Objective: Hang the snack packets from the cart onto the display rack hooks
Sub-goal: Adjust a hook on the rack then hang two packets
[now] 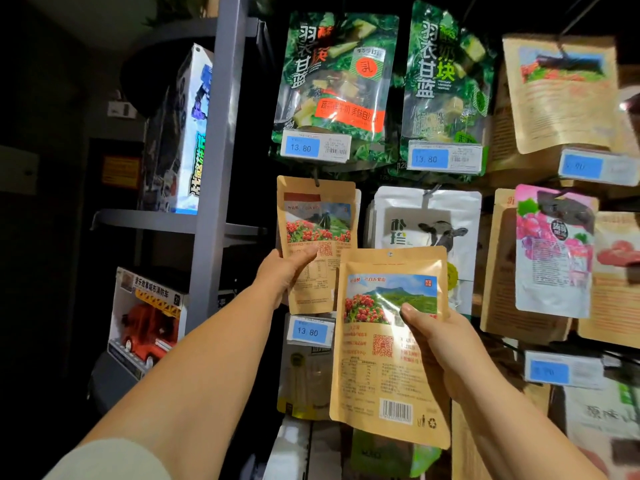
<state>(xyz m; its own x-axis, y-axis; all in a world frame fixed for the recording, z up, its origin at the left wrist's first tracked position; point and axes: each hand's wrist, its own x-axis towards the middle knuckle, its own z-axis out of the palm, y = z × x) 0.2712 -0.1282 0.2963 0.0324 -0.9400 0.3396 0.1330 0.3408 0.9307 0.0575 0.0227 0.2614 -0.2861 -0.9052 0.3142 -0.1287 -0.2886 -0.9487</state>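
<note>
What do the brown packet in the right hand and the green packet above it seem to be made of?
Brown packet: it looks like matte kraft paper, perhaps with a plastic layer, since glare shows on its printed picture. Green packet: glossy plastic film, partly clear, with strong reflections and the contents visible through it.

1. Dim overall; from 7 to 11 o'clock the scene sinks into near black.
2. Frontal light puts white glare on the brown packet (374, 375) at 5 o'clock.
3. Edges bow; the pink packet (554, 251) at 3 o'clock is blurred.
</note>
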